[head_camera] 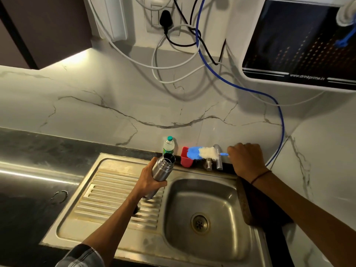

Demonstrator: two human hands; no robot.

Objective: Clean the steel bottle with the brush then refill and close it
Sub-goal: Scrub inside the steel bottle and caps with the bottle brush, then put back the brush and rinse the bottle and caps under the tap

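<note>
**One bottle in your left hand, one brush in your right**

Your left hand [149, 180] is wrapped around the one steel bottle [163, 167], fingers curled about its lower body. You hold it tilted, open mouth up and leaning toward the far right, over the ribbed draining board at the left of the sink [119, 191]. The bottle has no cap on it.

Your right hand [245, 160] is closed around the handle of the one bottle brush [204, 153], which lies level, pointing left. Only a short blue stub of the handle shows beside your knuckles. The head has two parts: white bristles nearer your hand and a blue tip at the left end. That blue tip sits over the one red cup [186, 159], which stands at the far edge of the sink. Whether the tip touches the cup, you cannot tell from here.

Behind the brush stands one steel tap [218, 157]. Just left of the red cup, against the marble wall, stands one small plastic bottle [169, 145] with a green cap. The basin has one round drain [199, 222]. On the far wall hang several white cables, one blue hose [250, 91] and one black plug [165, 19]. A water purifier [300, 45] is mounted at the far right.
</note>
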